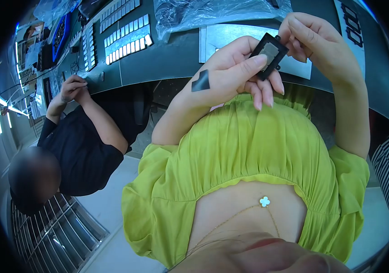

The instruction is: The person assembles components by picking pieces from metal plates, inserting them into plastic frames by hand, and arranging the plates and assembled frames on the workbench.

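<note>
Stretching across the top of the view, the dark green desk (172,63) carries loose plastic wrap (212,13), a pale board (296,68) and, to the left, rows of small pale pieces (133,47), probably lined up so each can be reached singly. A co-worker (78,150) in black sits well apart on the left. The left hand (235,73) grips the black frame (271,50) at a tilt above the board, thumb lying across its face and fingers bent beneath, presumably to steady it. The right hand (310,36) is curled just beside the frame's upper end; whether its fingers pinch anything, I cannot tell. A dark patch (201,81) sits near the left wrist. Room for moving shows between the rows and the board; the desk's near edge runs close by the frame's lower end.
</note>
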Demonstrator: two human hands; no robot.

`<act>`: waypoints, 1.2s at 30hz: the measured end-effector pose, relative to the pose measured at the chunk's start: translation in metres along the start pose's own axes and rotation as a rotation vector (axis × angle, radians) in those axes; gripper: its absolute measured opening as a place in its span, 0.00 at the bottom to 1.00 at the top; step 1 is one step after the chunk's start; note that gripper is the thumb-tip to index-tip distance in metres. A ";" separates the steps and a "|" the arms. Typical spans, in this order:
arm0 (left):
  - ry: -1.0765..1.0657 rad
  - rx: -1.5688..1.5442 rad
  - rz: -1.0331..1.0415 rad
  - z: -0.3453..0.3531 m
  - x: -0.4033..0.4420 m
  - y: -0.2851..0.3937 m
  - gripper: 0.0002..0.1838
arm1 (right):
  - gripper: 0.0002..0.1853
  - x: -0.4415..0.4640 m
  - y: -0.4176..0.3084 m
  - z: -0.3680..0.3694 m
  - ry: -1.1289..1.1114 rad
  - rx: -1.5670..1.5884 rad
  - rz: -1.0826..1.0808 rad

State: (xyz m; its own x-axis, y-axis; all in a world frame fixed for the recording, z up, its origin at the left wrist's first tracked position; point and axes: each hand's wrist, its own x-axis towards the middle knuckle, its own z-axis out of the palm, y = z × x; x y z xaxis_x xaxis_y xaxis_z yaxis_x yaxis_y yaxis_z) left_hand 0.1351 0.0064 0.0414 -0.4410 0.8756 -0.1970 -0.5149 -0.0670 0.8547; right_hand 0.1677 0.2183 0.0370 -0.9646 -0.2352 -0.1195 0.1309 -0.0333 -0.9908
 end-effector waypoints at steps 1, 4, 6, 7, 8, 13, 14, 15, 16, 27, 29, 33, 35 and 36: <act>-0.004 0.000 -0.006 0.000 0.000 0.001 0.12 | 0.15 -0.002 -0.003 0.001 -0.006 0.022 0.037; -0.032 -0.068 -0.038 -0.001 0.001 0.003 0.14 | 0.13 -0.006 -0.008 0.007 -0.060 -0.036 0.059; -0.045 -0.048 -0.061 -0.001 0.002 0.002 0.14 | 0.13 -0.005 -0.010 0.006 -0.073 -0.081 0.102; -0.048 -0.050 -0.064 -0.001 0.002 0.002 0.14 | 0.13 -0.004 -0.010 0.005 -0.090 -0.125 0.140; -0.042 -0.031 -0.074 -0.001 0.003 0.002 0.14 | 0.13 -0.003 -0.010 0.005 -0.089 -0.123 0.143; 0.026 0.077 -0.115 0.003 0.007 0.002 0.14 | 0.15 0.000 -0.003 -0.002 -0.104 -0.166 0.193; 0.028 0.073 -0.128 0.002 0.008 0.002 0.14 | 0.15 -0.001 -0.002 -0.001 -0.102 -0.163 0.196; 0.029 0.071 -0.140 0.002 0.009 0.001 0.14 | 0.16 0.000 -0.002 0.000 -0.080 -0.189 0.224; 0.026 0.069 -0.143 0.002 0.010 0.000 0.14 | 0.16 -0.001 -0.003 0.000 -0.058 -0.214 0.252; 0.026 0.041 -0.306 0.011 0.016 0.007 0.12 | 0.11 -0.014 -0.008 -0.003 -0.097 -0.097 0.277; -0.015 0.189 -0.261 0.012 0.020 0.005 0.15 | 0.12 -0.021 0.003 -0.003 -0.029 -0.089 0.152; 0.041 0.306 -0.064 0.013 0.023 -0.002 0.18 | 0.12 -0.054 0.016 -0.037 0.516 -0.281 -0.119; 0.101 0.395 0.064 0.007 0.023 -0.001 0.19 | 0.13 -0.078 0.037 -0.074 0.784 -0.477 -0.174; 0.097 0.330 0.023 0.001 0.022 0.001 0.19 | 0.13 -0.091 0.056 -0.100 0.840 -0.465 -0.131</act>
State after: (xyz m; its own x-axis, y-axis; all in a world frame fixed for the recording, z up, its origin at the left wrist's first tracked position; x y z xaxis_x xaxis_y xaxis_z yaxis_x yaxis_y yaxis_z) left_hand 0.1256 0.0263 0.0386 -0.5260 0.8249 -0.2073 -0.2458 0.0859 0.9655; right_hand 0.2404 0.3349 -0.0138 -0.8377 0.5202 0.1663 0.0812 0.4198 -0.9040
